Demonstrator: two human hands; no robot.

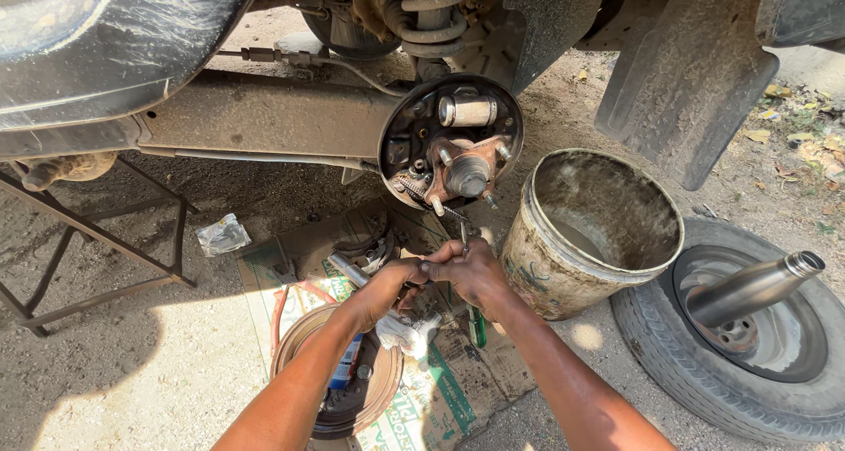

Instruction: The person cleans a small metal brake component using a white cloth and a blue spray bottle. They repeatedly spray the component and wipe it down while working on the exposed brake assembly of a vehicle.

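Observation:
My left hand (388, 286) and my right hand (471, 271) meet just below a bare brake backing plate (414, 134) with its rusty hub (467, 175). Both hands close around a small metal tool or part (463, 236) whose tip sticks up between the fingers; a spring (410, 187) hangs off the plate just above. A white rag (400, 332) dangles under my left hand. A brake drum (304, 337) lies on flattened cardboard (440, 398) beneath my left forearm, with a small blue can (345, 372) in it.
A dirty plastic bucket (546, 279) stands right of my hands. A wheel (651, 345) lies flat at right with a metal pipe (748, 288) across it. A steel stand (97, 240) is at left, a mud flap (687, 81) above right. Brake shoes (365, 244) rest on the cardboard.

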